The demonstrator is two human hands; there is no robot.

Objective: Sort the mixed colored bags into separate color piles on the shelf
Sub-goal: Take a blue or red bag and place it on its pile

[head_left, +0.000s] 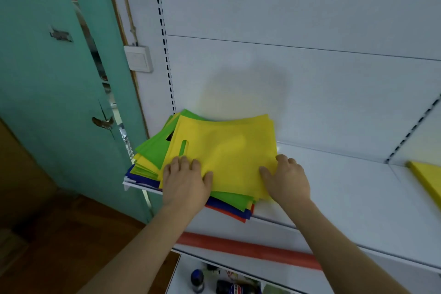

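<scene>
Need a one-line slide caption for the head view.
Left hand and right hand rest on the top yellow bag of a mixed-colour stack on the white shelf.

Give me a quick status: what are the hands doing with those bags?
Left hand flat on top yellow bag; right hand pinching its right edge. Mixed stack underneath. Yellow pile started right. Nothing blocking.

Bag stack on shelf left end, lone bag far right

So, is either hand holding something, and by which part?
Right hand pinches the top yellow bag at its near right edge; left hand only rests flat on it.
</scene>
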